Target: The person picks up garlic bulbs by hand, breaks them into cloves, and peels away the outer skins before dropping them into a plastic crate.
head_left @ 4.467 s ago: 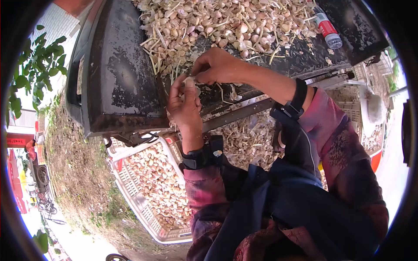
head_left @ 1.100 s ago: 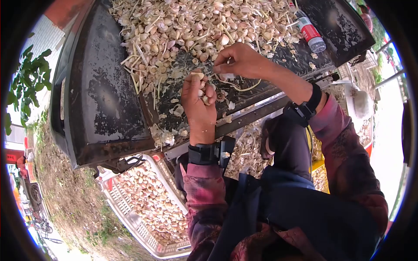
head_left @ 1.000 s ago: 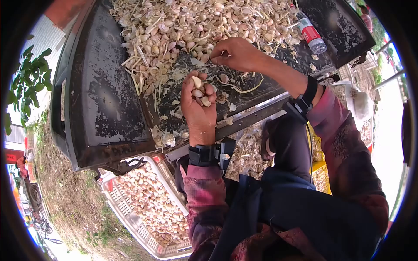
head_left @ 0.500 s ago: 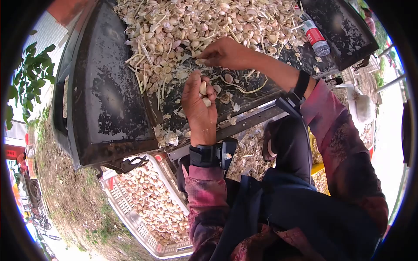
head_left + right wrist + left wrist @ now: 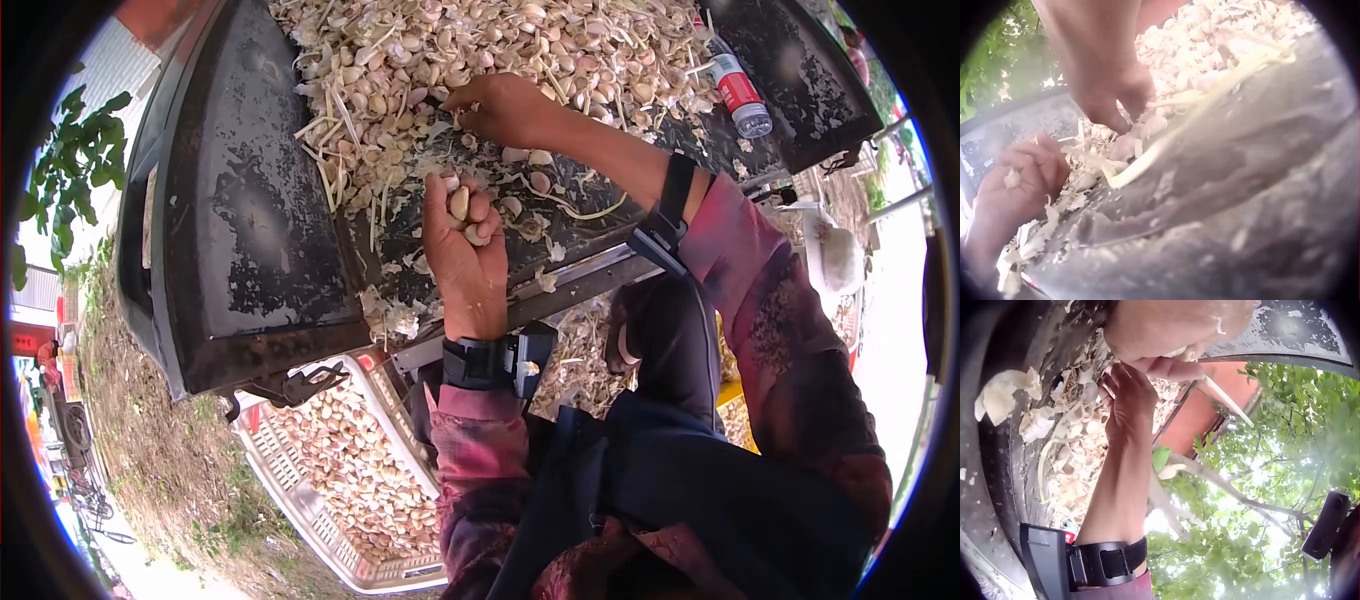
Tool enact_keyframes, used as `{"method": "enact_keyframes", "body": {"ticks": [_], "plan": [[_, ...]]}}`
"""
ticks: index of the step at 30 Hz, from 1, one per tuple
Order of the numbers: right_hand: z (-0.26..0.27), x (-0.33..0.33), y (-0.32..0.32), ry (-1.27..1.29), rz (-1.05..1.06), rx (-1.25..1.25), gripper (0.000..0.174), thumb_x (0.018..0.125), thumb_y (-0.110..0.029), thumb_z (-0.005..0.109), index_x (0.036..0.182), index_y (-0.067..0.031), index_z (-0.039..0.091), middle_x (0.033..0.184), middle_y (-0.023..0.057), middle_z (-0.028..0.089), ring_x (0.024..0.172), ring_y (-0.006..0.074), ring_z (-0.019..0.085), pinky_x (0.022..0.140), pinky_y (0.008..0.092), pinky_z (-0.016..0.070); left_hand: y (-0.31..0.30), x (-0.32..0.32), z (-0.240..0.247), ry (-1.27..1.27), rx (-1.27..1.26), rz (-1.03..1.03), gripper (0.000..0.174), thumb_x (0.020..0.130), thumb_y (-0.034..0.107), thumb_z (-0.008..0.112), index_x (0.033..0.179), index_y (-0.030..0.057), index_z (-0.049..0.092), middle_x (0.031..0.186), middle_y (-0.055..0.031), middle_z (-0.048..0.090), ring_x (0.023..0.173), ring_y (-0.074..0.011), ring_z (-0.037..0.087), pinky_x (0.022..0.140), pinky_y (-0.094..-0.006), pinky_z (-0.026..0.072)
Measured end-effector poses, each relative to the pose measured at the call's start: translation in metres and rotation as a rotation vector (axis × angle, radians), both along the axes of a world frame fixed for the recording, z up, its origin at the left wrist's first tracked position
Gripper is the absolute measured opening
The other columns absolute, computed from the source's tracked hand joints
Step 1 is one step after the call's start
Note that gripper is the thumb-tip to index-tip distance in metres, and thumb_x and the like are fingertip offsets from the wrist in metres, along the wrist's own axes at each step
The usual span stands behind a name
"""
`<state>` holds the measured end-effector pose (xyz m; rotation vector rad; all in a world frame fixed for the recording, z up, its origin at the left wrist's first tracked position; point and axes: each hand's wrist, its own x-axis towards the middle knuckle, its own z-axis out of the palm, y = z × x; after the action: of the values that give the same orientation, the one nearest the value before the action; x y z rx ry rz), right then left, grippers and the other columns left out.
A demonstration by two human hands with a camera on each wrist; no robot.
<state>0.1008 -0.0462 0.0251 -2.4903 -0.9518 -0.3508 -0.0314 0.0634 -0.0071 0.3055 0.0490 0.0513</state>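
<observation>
In the head view the left hand [image 5: 468,262] is palm up with its fingers curled round several pale garlic cloves [image 5: 459,204]. Beyond it, the right hand [image 5: 508,112] reaches down at the near edge of a heap of garlic cloves [image 5: 560,60] with dry stalks and skins. Seen in the right wrist view, the thumb and fingers of the right hand [image 5: 1107,75] stand apart and touch the loose pieces; the left hand [image 5: 1019,181] lies lower left. Across the left wrist view, the right hand [image 5: 1132,400] shows behind the left hand [image 5: 1179,328].
The heap rests on a worn black metal bed [image 5: 270,230] with a raised left side. A red-labelled bottle [image 5: 738,92] lies at the right. Below the bed's edge stands a white crate [image 5: 300,490] of cloves, with skins on the ground beside it.
The hands were together earlier and are now apart. Over the last second the right hand has moved left and away from the body to the heap's edge. The left hand still holds cloves.
</observation>
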Motion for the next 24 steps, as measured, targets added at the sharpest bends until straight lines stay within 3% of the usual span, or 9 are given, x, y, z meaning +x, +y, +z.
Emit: {"method": "enact_keyframes", "body": {"ticks": [3, 6, 10, 13, 15, 16, 18, 21, 24], "plan": [[-0.004, 0.008, 0.011, 0.024, -0.028, -0.284, 0.023, 0.073, -0.012, 0.059, 0.095, -0.0143, 0.066, 0.086, 0.0091, 0.065, 0.081, 0.0264, 0.063, 0.072, 0.0371, 0.0496, -0.004, -0.003, 0.011, 0.150, -0.017, 0.057, 0.016, 0.088, 0.020, 0.054, 0.084, 0.0052, 0.049, 0.079, -0.0054, 0.053, 0.055, -0.0069, 0.043, 0.041, -0.0163, 0.0363], [-0.001, 0.012, 0.018, 0.019, -0.001, -0.497, 0.026, 0.070, -0.008, 0.059, 0.095, -0.0114, 0.065, 0.091, 0.0089, 0.063, 0.083, 0.0267, 0.061, 0.072, 0.0380, 0.0485, -0.004, -0.002, 0.008, 0.133, 0.014, 0.045, 0.014, 0.087, 0.018, 0.054, 0.084, 0.0051, 0.049, 0.082, -0.0065, 0.055, 0.056, -0.0081, 0.045, 0.043, -0.0165, 0.0384], [0.002, 0.007, 0.022, 0.011, -0.059, -0.615, 0.026, 0.069, -0.010, 0.061, 0.094, -0.0095, 0.065, 0.091, 0.0106, 0.062, 0.083, 0.0288, 0.061, 0.073, 0.0389, 0.0483, -0.003, -0.005, 0.005, 0.132, 0.016, 0.035, 0.013, 0.087, 0.017, 0.053, 0.084, 0.0051, 0.049, 0.081, -0.0063, 0.055, 0.057, -0.0085, 0.046, 0.043, -0.0167, 0.0387], [0.014, 0.006, 0.012, 0.097, -0.070, -0.514, 0.026, 0.069, -0.012, 0.064, 0.094, -0.0082, 0.064, 0.086, 0.0108, 0.063, 0.079, 0.0234, 0.062, 0.068, 0.0351, 0.0500, -0.003, -0.005, 0.004, 0.120, 0.042, 0.015, 0.013, 0.088, 0.018, 0.052, 0.085, 0.0050, 0.049, 0.082, -0.0061, 0.055, 0.061, -0.0100, 0.050, 0.047, -0.0172, 0.0436], [0.023, 0.003, -0.003, 0.732, -0.050, 0.023, 0.026, 0.070, -0.017, 0.067, 0.095, -0.0062, 0.064, 0.081, 0.0074, 0.063, 0.074, 0.0149, 0.061, 0.064, 0.0277, 0.0506, -0.002, -0.006, 0.004, 0.165, 0.089, 0.026, 0.016, 0.089, 0.020, 0.051, 0.092, 0.0043, 0.051, 0.086, -0.0064, 0.057, 0.070, -0.0128, 0.056, 0.055, -0.0192, 0.0503], [0.028, -0.002, -0.009, 0.730, -0.049, 0.021, 0.026, 0.070, -0.017, 0.067, 0.095, -0.0062, 0.064, 0.081, 0.0074, 0.063, 0.074, 0.0149, 0.061, 0.064, 0.0277, 0.0506, -0.003, -0.006, 0.005, 0.163, 0.087, 0.028, 0.016, 0.089, 0.020, 0.051, 0.092, 0.0043, 0.051, 0.086, -0.0064, 0.057, 0.070, -0.0128, 0.056, 0.055, -0.0192, 0.0503], [0.036, -0.017, -0.016, 0.987, 0.106, 0.381, 0.030, 0.074, -0.023, 0.069, 0.096, -0.0039, 0.064, 0.080, 0.0033, 0.062, 0.071, 0.0096, 0.060, 0.061, 0.0221, 0.0504, -0.005, -0.005, 0.007, 0.217, 0.094, 0.053, 0.021, 0.090, 0.022, 0.048, 0.099, 0.0040, 0.052, 0.090, -0.0067, 0.058, 0.079, -0.0157, 0.059, 0.063, -0.0222, 0.0535], [0.051, -0.045, -0.019, 0.971, 0.254, 0.305, 0.035, 0.077, -0.028, 0.068, 0.100, -0.0013, 0.062, 0.083, 0.0033, 0.063, 0.071, 0.0113, 0.060, 0.061, 0.0223, 0.0517, -0.007, -0.002, 0.005, 0.194, 0.007, 0.036, 0.024, 0.091, 0.024, 0.045, 0.102, 0.0035, 0.053, 0.093, -0.0074, 0.059, 0.083, -0.0184, 0.060, 0.065, -0.0234, 0.0539], [0.046, -0.043, -0.023, 1.024, 0.241, 0.404, 0.035, 0.079, -0.027, 0.066, 0.101, -0.0007, 0.061, 0.084, 0.0036, 0.063, 0.071, 0.0105, 0.060, 0.061, 0.0210, 0.0519, -0.009, -0.002, 0.008, 0.191, -0.065, -0.028, 0.023, 0.091, 0.023, 0.044, 0.100, 0.0035, 0.053, 0.090, -0.0070, 0.058, 0.079, -0.0166, 0.057, 0.061, -0.0236, 0.0534]]}}
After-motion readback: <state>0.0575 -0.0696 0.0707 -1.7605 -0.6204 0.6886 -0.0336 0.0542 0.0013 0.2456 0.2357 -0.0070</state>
